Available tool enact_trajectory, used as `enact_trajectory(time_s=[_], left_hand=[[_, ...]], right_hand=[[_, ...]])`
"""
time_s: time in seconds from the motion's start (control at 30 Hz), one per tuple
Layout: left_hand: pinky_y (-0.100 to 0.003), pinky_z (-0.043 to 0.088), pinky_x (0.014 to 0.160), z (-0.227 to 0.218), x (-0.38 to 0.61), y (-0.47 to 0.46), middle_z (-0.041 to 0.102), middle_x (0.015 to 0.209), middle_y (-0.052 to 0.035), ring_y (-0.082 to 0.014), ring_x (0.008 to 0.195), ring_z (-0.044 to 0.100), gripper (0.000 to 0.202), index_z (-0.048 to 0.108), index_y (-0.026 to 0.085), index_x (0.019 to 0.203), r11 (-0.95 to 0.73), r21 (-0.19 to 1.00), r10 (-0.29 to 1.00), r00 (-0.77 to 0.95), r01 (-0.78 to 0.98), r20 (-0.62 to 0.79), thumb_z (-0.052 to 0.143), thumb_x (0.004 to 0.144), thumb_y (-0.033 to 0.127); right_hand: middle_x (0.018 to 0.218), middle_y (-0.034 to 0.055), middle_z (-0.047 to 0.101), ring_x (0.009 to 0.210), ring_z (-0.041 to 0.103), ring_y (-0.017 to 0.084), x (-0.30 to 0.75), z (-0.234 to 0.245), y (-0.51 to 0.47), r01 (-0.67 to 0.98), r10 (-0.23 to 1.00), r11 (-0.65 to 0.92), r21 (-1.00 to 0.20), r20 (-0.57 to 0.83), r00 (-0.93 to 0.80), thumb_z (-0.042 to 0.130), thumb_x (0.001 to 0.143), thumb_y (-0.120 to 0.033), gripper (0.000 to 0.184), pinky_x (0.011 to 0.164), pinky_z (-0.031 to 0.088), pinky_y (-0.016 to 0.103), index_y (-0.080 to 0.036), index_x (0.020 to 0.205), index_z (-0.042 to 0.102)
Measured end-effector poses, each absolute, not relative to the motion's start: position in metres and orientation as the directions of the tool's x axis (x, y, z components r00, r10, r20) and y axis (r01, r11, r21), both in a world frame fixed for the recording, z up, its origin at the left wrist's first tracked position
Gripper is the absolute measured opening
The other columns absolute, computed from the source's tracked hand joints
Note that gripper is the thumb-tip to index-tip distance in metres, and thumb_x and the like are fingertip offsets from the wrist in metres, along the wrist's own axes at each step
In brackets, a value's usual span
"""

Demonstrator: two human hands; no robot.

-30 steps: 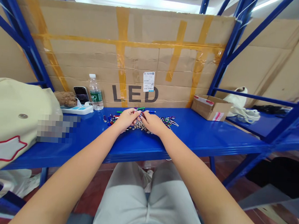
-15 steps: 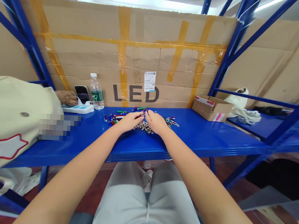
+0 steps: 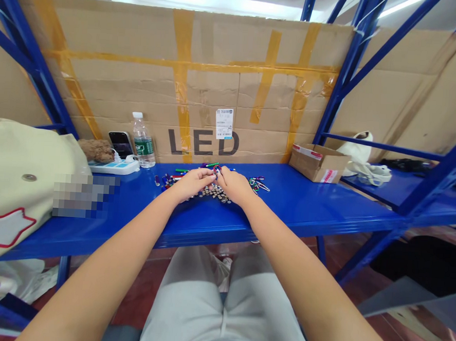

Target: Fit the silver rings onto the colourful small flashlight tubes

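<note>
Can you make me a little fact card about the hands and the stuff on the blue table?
Hands: left hand and right hand, close together at a small reddish piece; exact grip hidden
Near hands: pile of small round silvery pieces
Right of hands: shiny colourful clips
Back left: clear plastic bottle with green label
Right: brown cardboard box
Surface: shiny blue table

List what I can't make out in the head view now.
Small red piece, head view: mostly hidden by the left hand and right hand.
Metal bits, head view: partly covered by both hands.
Label, head view: print too small to read.
Bag, head view: cut off by the left edge.
</note>
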State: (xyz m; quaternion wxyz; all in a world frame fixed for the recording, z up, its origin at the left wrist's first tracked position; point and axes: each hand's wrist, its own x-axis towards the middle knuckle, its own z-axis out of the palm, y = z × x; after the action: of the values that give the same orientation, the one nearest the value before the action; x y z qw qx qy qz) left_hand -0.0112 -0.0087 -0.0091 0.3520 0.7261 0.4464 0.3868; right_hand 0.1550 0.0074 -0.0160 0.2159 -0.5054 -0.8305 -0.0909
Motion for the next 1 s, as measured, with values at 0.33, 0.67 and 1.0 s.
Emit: enact_trajectory(time_s=[0.33,0.67,1.0], left_hand=[[-0.018,0.037,0.05,-0.017,-0.016,0.006,0.07,0.089,-0.0061,-0.009,0.06,0.055,0.027,0.057,0.016,0.104,-0.342,0.89,0.936,0.189,0.302,0.295,0.057,0.086,0.035],[-0.02,0.032,0.043,0.005,-0.01,0.061,0.062,0.057,-0.0016,-0.0121,0.051,0.053,0.008,0.063,0.016,0.066,-0.162,0.785,0.982,0.016,0.598,0.19,0.063,0.073,0.014],[-0.021,0.028,0.044,0.009,0.007,0.068,0.057,0.059,0.0004,-0.0103,0.05,0.046,0.016,0.068,0.017,0.072,-0.248,0.823,0.967,0.079,0.512,0.243,0.071,0.07,0.032]], right_hand=[[0.104,0.0133,0.07,0.093,0.066,0.027,0.157,-0.019,0.01,0.822,0.824,0.508,-0.257,0.422,-0.378,0.033,0.097,-0.035,0.028,0.075,0.045,0.032,-0.018,0.107,0.053],[0.101,0.0122,0.069,0.085,0.065,0.024,0.172,-0.016,0.025,0.692,0.884,0.365,-0.623,0.464,-0.048,0.038,0.09,-0.029,0.034,0.075,0.048,0.033,-0.017,0.12,0.048],[0.105,0.0112,0.068,0.093,0.063,0.02,0.17,-0.019,0.028,0.68,0.859,0.42,-0.601,0.505,-0.085,0.045,0.092,-0.032,0.029,0.079,0.046,0.029,-0.017,0.113,0.057]])
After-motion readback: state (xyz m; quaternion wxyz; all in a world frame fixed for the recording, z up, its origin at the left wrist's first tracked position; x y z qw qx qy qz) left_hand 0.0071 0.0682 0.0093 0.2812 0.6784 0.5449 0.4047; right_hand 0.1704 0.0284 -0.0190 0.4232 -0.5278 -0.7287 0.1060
